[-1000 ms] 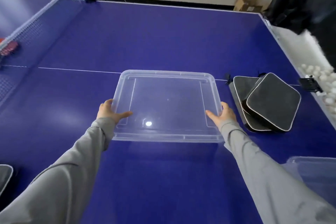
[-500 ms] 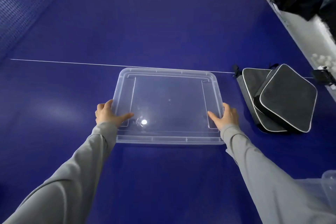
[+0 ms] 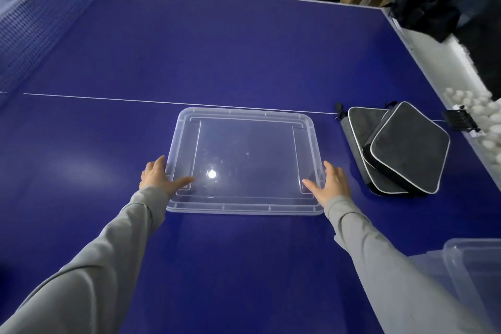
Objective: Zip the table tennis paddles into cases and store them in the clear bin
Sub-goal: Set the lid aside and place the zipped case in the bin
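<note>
Hands flat on lid edges: left hand (image 3: 158,177) and right hand (image 3: 331,183), fingers spread, pressing, not pinching.

Lid (image 3: 245,160) flat on bench (image 3: 217,49); two zipped cases (image 3: 398,148) stacked just right of it; bin (image 3: 477,279) at lower right, well apart. Best to leave lid aside, then move cases into bin before lidding.

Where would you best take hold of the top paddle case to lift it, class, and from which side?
Pinch the top paddle case at its raised far-right edge, coming from the right: it lies tilted across the lower case, so that piped edge seems free.
</note>
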Demonstrator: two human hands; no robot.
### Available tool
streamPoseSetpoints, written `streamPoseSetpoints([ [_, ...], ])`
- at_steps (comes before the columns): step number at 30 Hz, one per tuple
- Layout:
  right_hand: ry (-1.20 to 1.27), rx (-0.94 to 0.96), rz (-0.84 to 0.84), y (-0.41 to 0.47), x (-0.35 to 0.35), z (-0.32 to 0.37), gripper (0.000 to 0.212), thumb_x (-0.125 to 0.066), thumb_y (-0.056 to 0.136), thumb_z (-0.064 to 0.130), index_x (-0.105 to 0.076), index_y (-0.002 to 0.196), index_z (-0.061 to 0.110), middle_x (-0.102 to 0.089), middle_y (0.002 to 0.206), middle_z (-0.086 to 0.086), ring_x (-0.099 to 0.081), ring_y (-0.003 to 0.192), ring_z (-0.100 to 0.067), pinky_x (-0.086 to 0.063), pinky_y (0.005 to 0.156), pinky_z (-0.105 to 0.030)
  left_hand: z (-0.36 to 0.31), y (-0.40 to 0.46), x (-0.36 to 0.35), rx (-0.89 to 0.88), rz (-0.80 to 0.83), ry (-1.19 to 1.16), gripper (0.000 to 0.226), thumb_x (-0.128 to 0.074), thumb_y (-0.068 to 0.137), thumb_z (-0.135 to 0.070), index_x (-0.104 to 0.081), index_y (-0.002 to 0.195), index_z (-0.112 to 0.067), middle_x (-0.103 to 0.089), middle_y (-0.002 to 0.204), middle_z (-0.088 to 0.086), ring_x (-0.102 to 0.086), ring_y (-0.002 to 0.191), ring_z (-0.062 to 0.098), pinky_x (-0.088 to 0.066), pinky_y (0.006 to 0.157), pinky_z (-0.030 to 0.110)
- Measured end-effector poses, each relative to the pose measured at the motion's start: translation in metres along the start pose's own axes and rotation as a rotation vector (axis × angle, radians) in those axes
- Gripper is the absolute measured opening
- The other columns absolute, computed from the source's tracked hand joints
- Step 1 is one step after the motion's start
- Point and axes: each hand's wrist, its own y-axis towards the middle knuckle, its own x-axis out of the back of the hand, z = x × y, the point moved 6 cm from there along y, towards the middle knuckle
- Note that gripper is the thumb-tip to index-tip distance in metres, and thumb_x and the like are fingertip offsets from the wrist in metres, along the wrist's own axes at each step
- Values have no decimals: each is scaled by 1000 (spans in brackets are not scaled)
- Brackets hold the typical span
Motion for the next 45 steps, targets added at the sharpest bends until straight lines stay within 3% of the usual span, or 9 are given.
streamPoseSetpoints([
  [7,-84,121,22,-72,18,4,71,-62,83,42,-31,140,15,-38,140,-9,-36,129,-26,-39,98,-43,28,-92,28,-78,-22,225,71,-64,84,-41,-33,143,-17,-38,147,4,-34,134,26,-31,107,41],
  [11,-82,193,68,-127,15,9,70,-58,86,43,-28,142,15,-35,144,-8,-32,132,-26,-33,102,-43,66,-168,51,-58,-68,315,68,-59,86,-44,-33,143,-17,-35,149,1,-31,136,23,-29,107,39],
  [19,-18,272,194,-226,-13,40,71,-58,86,43,-27,143,14,-35,144,-8,-30,135,-24,-31,106,-40,148,-283,109,42,-225,244,64,-60,86,-43,-38,141,-16,-38,147,1,-33,135,22,-31,105,40],
  [28,26,389,315,-322,-81,157,69,-58,86,42,-29,141,13,-36,142,-7,-31,134,-23,-33,107,-40,288,-319,239,253,-405,149,69,-66,81,-45,-43,137,-12,-44,141,9,-38,132,31,-31,106,46],
  [36,86,330,381,-397,-191,290,70,-60,85,42,-31,141,13,-40,139,-8,-34,132,-23,-32,108,-38,414,-245,310,343,-203,19,81,-63,80,-53,-29,144,-18,-37,145,10,-35,134,29,-30,109,46],
  [45,-65,260,426,-444,-291,370,77,-55,82,58,-30,140,14,-34,142,-4,-29,134,-23,-32,106,-37,440,-159,290,287,128,-241,85,-71,74,-50,-32,143,-18,-50,132,7,-50,120,24,-36,105,32],
])
